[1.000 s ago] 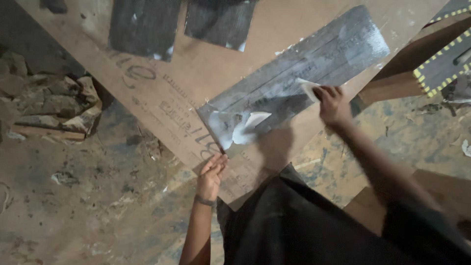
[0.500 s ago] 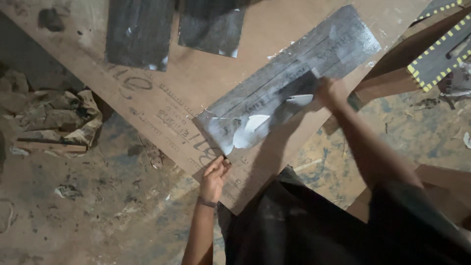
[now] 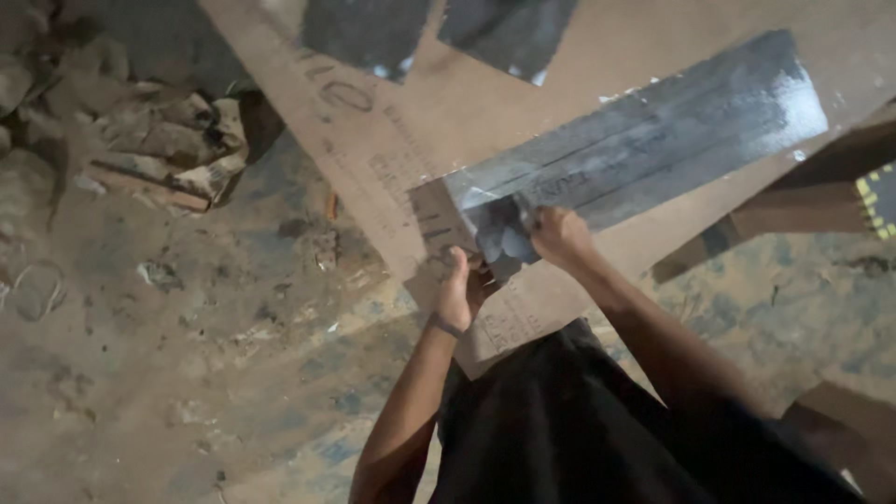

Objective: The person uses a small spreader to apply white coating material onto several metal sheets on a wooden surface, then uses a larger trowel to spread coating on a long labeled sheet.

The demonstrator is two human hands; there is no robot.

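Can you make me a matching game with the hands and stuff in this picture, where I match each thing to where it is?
Things:
1. left hand
2. right hand
3. grey coated strip
4. rubble pile

Places:
A. on the dirt floor, beside the board
B. pressing at the strip's near end
C. lying slantwise on the brown board
D. at the board's near edge

Pairs: 1-D, 2-B, 3-C, 4-A

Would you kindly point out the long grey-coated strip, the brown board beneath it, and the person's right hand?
grey-coated strip [image 3: 653, 140]: head view, middle of its shiny coated face.
brown board [image 3: 467, 103]: head view, bare surface above the strip.
right hand [image 3: 560, 238]: head view, back of the hand at the strip's near end.
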